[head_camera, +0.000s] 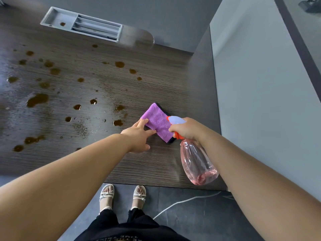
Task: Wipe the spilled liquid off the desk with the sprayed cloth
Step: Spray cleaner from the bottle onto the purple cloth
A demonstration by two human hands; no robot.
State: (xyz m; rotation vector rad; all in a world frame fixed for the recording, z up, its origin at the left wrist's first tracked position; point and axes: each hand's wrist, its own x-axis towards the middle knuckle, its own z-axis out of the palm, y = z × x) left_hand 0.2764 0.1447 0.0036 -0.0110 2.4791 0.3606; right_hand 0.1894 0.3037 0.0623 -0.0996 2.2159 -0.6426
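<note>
Floor (199, 216), closest in: two feet in pale strappy sandals (106, 195) just short of the bench's near edge, black trousers above them. A white cable (182, 202) runs across the dark floor to their right.

Bench (121, 164): dark wood grain, wet sheen in patches.

Right grip (187, 128): fingers curled round the neck and orange trigger of a pink see-through spray bottle (196, 162). The bottle is held off the bench toward the near-right corner, its base tipped back toward the person and its nozzle over the cloth. A little liquid sits in the base.

Left grip (139, 134): wide, fingers straight, tips resting on the near-left side of the purple cloth (159, 122).

Cloth: folded, dark underside showing at its edges, lying flat toward the right edge of the bench.

Spilled liquid (37, 100): brown drops and puddles scattered left of the cloth and beyond it, thickest toward the left edge; the nearest spots lie just beside the cloth.

Far edge: grey slotted cable tray (81, 24) with one brown spot in it. Grey partition (260, 84) along the right edge.
</note>
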